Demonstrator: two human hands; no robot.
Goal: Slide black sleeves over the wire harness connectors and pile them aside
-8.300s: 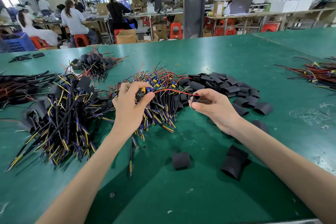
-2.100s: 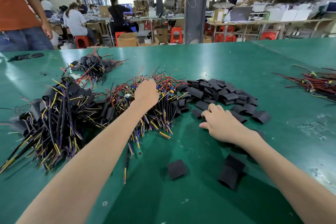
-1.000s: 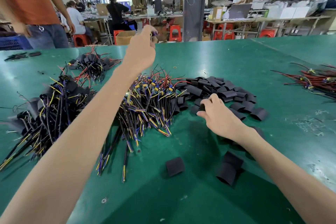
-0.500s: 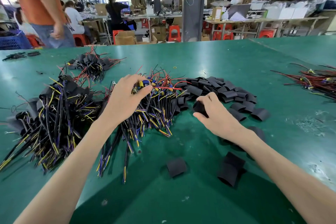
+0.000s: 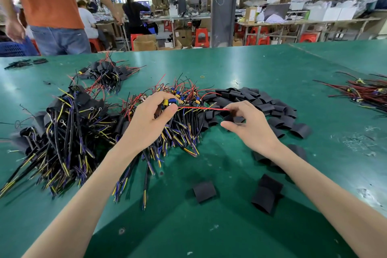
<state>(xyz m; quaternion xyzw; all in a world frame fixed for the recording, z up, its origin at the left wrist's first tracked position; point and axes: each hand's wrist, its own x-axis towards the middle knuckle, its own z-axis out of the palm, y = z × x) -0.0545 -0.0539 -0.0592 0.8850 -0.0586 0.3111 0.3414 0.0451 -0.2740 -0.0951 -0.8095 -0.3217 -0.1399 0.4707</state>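
Though loose before, wire (image 5: pixel 203 108) taut: left hand (image 5: pixel 150 120) round connector (image 5: pixel 170 102), right hand (image 5: pixel 252 126) pinching sleeve (image 5: pixel 238 119).

Both bare forearms reach up from the bottom corners toward mid-frame. The left hand (image 5: pixel 149 120), left of centre, curls its fingers (image 5: pixel 159 97) and thumb round a connector (image 5: pixel 170 102). The right hand (image 5: pixel 252 130), just right of centre, pinches a black sleeve (image 5: pixel 237 119) between curled fingers and thumb.
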